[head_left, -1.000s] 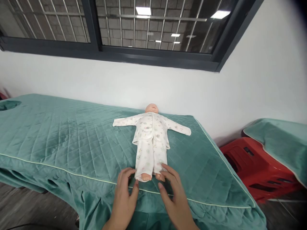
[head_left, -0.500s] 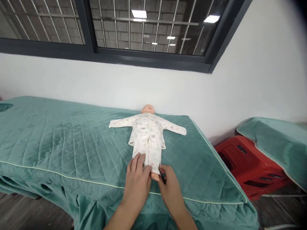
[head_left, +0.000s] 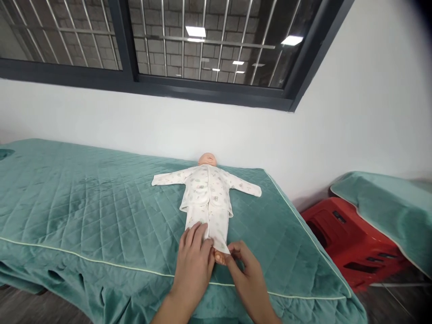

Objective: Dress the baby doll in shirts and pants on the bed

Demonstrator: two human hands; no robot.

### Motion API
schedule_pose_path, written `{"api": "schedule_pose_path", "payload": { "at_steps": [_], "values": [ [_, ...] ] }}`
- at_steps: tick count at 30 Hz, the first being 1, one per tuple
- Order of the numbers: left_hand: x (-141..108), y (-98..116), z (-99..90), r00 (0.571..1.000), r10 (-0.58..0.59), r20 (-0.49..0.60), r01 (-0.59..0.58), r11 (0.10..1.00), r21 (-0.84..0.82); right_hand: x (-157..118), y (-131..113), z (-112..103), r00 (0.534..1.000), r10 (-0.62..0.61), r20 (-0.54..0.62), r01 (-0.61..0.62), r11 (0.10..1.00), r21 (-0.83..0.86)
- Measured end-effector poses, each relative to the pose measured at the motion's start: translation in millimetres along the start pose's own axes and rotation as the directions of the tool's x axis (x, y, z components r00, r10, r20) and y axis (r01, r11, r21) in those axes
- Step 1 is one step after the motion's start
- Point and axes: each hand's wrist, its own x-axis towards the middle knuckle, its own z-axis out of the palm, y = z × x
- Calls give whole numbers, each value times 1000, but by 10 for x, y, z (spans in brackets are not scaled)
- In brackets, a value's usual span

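A baby doll (head_left: 207, 159) lies on its back, head toward the wall, in a white patterned jacket (head_left: 199, 184) with both sleeves spread wide. It also wears matching trousers (head_left: 219, 222). My right hand (head_left: 246, 272) pinches the outer edge of one trouser cuff between thumb and fingers, drawing the hem out to a corner. A bare doll foot (head_left: 220, 258) pokes from under that hem, between my hands. My left hand (head_left: 195, 256) has its fingers curled over the other trouser leg, thumb at the inner edge of the cuff; the leg's end is hidden beneath it.
The doll rests on a bed with a quilted green cover (head_left: 101, 202), near its right end. Behind stands a white wall (head_left: 162, 121) with a dark-framed barred window (head_left: 209, 45). Right of the bed are a red plastic stool (head_left: 354, 243) and another green-covered surface (head_left: 388, 202).
My right hand has pulled the trouser cuff outward, so the hem now slants to a point beside the foot. My left hand stays on the other leg. The view has tilted slightly upward.
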Motion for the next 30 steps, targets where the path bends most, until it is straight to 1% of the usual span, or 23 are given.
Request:
{"api": "schedule_pose_path", "payload": {
  "at_steps": [4, 7, 9, 11, 13, 15, 18, 21, 24, 26, 30],
  "values": [
    [-7, -12, 6, 1000, 16, -20, -16, 999, -30, 24, -6, 3, 999, -36, -9, 36, 999, 22],
    [-3, 7, -58, 996, 32, -84, -41, 993, -115, 32, -43, -48, 995, -92, -34, 92, 996, -12],
    [-2, 33, -125, 991, 20, -135, -44, 983, -180, 16, -46, -107, 989, -141, -52, 137, 988, -74],
    [-13, 63, -182, 985, 21, -171, -59, 974, -217, -22, 3, -163, 976, -206, -67, 194, 968, -156],
    [-40, 85, -204, 980, 55, -192, -96, 972, -212, -77, 111, -194, 961, -269, -70, 245, 937, -248],
    [-82, 92, -186, 976, 97, -197, -132, 975, -178, -135, 251, -191, 947, -316, -54, 281, 900, -333],
    [-162, 58, -126, 980, 112, -166, -133, 984, -122, -202, 420, -147, 930, -368, -20, 324, 843, -430],
    [-253, -40, -95, 987, 79, -137, -93, 991, -97, -230, 450, -113, 923, -384, -4, 333, 805, -491],
    [-333, -171, -116, 993, 28, -116, -38, 996, -86, -224, 355, -88, 925, -380, -13, 317, 791, -524],
    [-368, -245, -141, 998, -11, -69, 4, 996, -94, -203, 267, -49, 922, -387, 5, 330, 780, -532],
    [-379, -317, -157, 997, -75, 35, 81, 979, -187, -115, 131, 110, 901, -415, 125, 414, 737, -534]
  ]
}}
